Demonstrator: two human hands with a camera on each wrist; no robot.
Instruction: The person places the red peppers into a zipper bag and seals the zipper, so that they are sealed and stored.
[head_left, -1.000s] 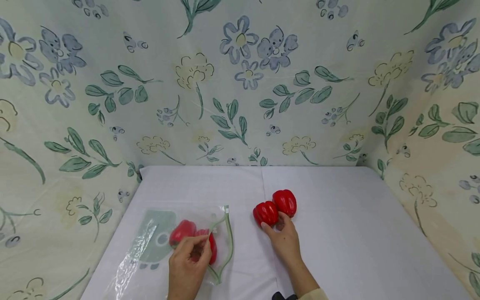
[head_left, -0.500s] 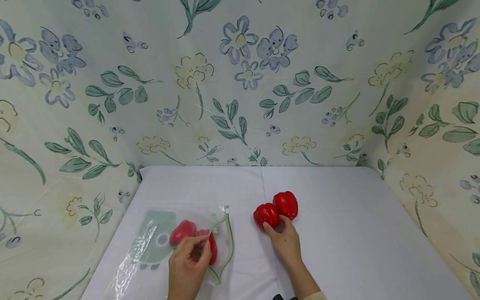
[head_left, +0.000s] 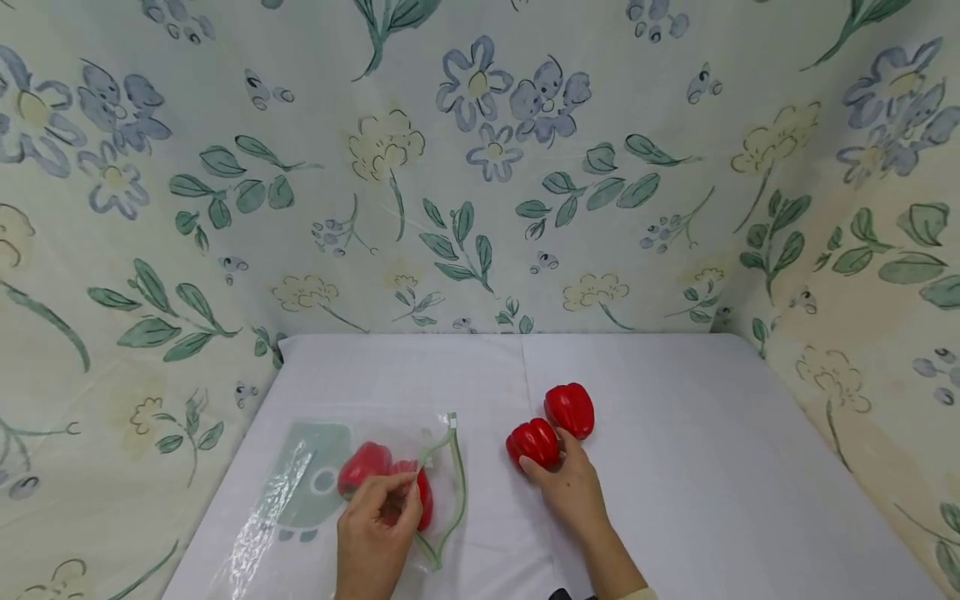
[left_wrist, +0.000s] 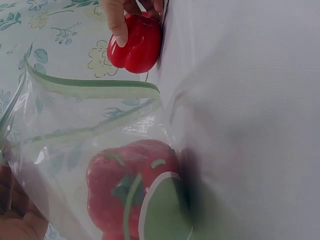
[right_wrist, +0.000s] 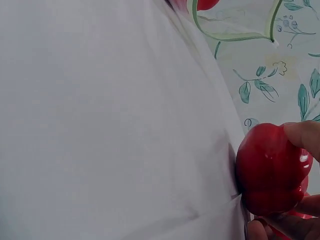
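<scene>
My left hand (head_left: 375, 527) pinches the upper edge of a clear zip bag (head_left: 444, 527), whose green-trimmed mouth gapes toward the right. Inside the bag lie red bell peppers (head_left: 365, 468), partly covered by that hand in the head view and by the bag's green print in the left wrist view. To the right, my right hand (head_left: 572, 487) grips another red bell pepper (head_left: 533, 443), thumb on the near side and fingers on the far side. The right wrist view has this pepper (right_wrist: 272, 167) low against the white cloth. Just behind it sits one more red bell pepper (head_left: 570, 410).
A white cloth (head_left: 712, 467) covers the table. Floral fabric (head_left: 480, 208) hangs behind and along both sides. The bag's green printed shape (head_left: 311, 467) spreads to the left of the peppers. A small dark object (head_left: 559, 594) shows beside the right wrist.
My right hand has drawn its pepper slightly nearer, opening a small gap from the pepper behind. My left hand and the bag stay in place.
</scene>
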